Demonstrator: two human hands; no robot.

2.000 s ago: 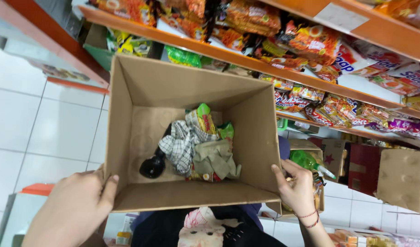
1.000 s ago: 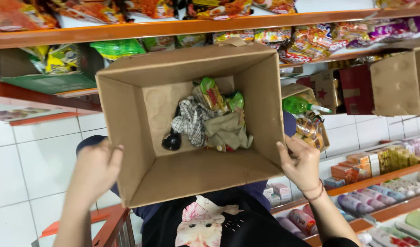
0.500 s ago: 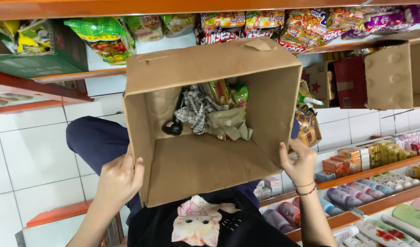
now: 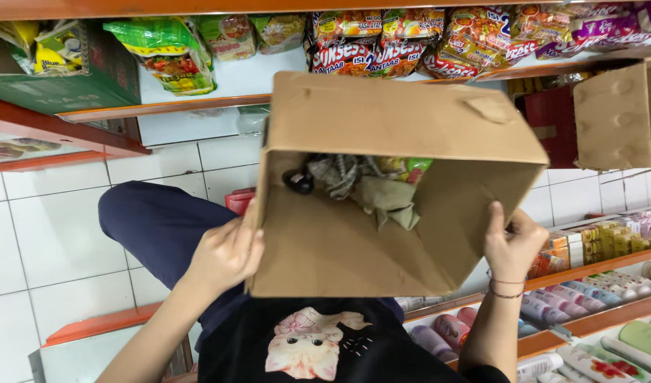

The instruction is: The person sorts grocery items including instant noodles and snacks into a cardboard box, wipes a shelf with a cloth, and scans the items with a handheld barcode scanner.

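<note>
Gripping cardboard box w/ both hands: left, right; contents half hidden.

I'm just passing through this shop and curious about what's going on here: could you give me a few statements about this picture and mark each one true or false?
1. Both hands grip the cardboard box. True: the left hand and right hand are on its opposite sides.
2. The box is empty. False: crumpled cloth and wrappers lie inside.
3. The floor is white tile. True.
4. The shelf above holds bottles only. False: it holds snack packets.
5. The right wrist is bare. False: it wears a red string bracelet.
</note>
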